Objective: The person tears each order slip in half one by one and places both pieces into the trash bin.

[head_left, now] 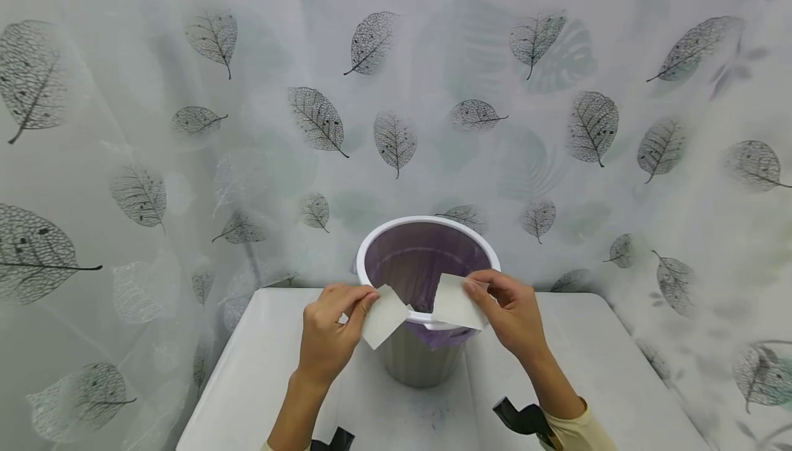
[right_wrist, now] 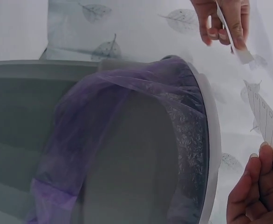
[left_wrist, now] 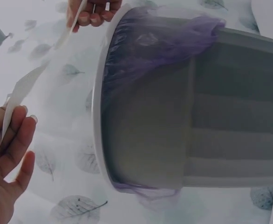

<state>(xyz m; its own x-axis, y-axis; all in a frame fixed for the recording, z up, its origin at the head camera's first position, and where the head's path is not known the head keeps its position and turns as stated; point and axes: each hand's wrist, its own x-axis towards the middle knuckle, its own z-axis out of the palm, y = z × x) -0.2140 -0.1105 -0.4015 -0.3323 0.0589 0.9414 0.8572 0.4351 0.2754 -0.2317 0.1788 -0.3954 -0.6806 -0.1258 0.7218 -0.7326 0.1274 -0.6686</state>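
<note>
My left hand (head_left: 331,331) pinches a piece of pale paper (head_left: 383,318) between thumb and fingers, tilted over the near left rim of a grey bin (head_left: 417,361). A second paper piece (head_left: 456,302) is pinched by my right hand (head_left: 510,310) at its upper right corner, overlapping the rim's near right side in the head view. A gap separates the two pieces there. In the right wrist view, the right-hand piece (right_wrist: 267,122) carries printed lines and small boxes on one face. A thin purple bag (head_left: 427,251) lines the bin and folds out over its white rim (head_left: 430,220).
The bin stands on a white-covered table (head_left: 260,368), near its far edge. Behind hangs a pale curtain (head_left: 433,59) printed with dark leaves. Black wrist mounts (head_left: 520,418) sit on the forearms, by cream sleeves (head_left: 578,430).
</note>
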